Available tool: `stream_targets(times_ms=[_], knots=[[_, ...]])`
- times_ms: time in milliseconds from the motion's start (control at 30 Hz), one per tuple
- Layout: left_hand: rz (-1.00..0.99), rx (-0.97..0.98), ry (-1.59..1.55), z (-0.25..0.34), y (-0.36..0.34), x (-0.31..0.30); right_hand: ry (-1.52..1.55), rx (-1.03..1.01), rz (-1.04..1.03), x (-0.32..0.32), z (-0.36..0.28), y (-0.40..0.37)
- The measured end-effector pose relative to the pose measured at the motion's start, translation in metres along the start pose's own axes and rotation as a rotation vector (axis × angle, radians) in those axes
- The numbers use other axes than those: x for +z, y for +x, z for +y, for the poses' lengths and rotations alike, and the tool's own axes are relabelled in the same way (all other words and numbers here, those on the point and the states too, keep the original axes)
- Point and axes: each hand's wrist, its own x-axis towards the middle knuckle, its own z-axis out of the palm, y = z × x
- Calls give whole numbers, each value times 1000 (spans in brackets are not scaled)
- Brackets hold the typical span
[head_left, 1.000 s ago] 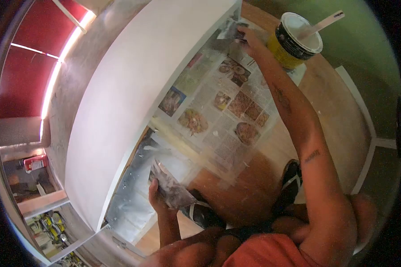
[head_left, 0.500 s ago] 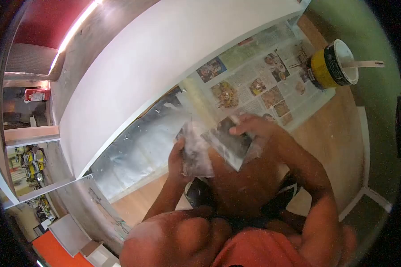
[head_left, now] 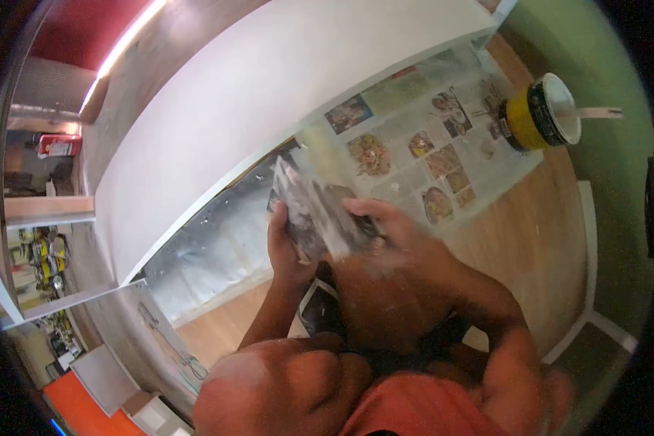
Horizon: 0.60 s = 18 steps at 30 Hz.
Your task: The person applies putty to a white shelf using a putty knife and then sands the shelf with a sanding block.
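My left hand [head_left: 289, 243] is closed on a flat, dark, squarish filler spreader [head_left: 298, 214] smeared with white paste, thumb along its near edge. In my right hand [head_left: 396, 225] is a second dark filler spreader [head_left: 352, 218], gripped between thumb and fingers. The two blades meet or overlap in front of me, with whitish paste streaked along where they come together. Motion blur hides whether they touch along the whole edge. My right fingers are partly hidden behind the blade. Both hands are above my bent legs and a dark shoe [head_left: 320, 309].
A yellow and black bucket [head_left: 534, 120] with white inside and a pale stick [head_left: 596, 113] stands at right. Newspaper [head_left: 407, 178] and silvery sheeting [head_left: 211, 258] cover the floor beside a long white panel [head_left: 218, 109]. A green wall [head_left: 596, 58] borders the right.
The two spreaders, apart and angled half a second ago, have come together. My right hand has moved slightly left and down, and its blade now sits against or over the left one.
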Motion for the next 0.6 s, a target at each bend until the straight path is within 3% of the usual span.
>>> stream_targets(times_ms=[33,100,133,200,233,300,333,400,467,533,567,600], knots=[[5,44,118,-5,-1,-6,2,-16,9,-10,7,17],[57,107,292,-11,-14,-8,112,-379,294,-53,19,55],[45,76,293,-14,-19,-14,125,-401,315,-51,21,52],[-140,140,204,-14,-19,-20,-24,-714,540,-44,18,47],[-87,139,183,-10,-19,-16,-19,-718,552,-41,20,35],[19,199,202,-3,-12,-10,-730,-386,677,-33,34,9],[115,273,217,2,-7,-10,-723,-387,680,-35,44,9],[162,254,267,17,-8,-26,-897,-657,238,-46,63,15],[138,422,443,27,-11,-33,-853,-558,180,-77,70,15],[173,449,451,32,-12,-30,-1710,-1246,289,-109,86,27],[223,501,504,36,-11,-36,-1702,-1233,281,-114,91,27],[266,553,559,39,-9,-39,-1491,-897,534,-100,82,21]])
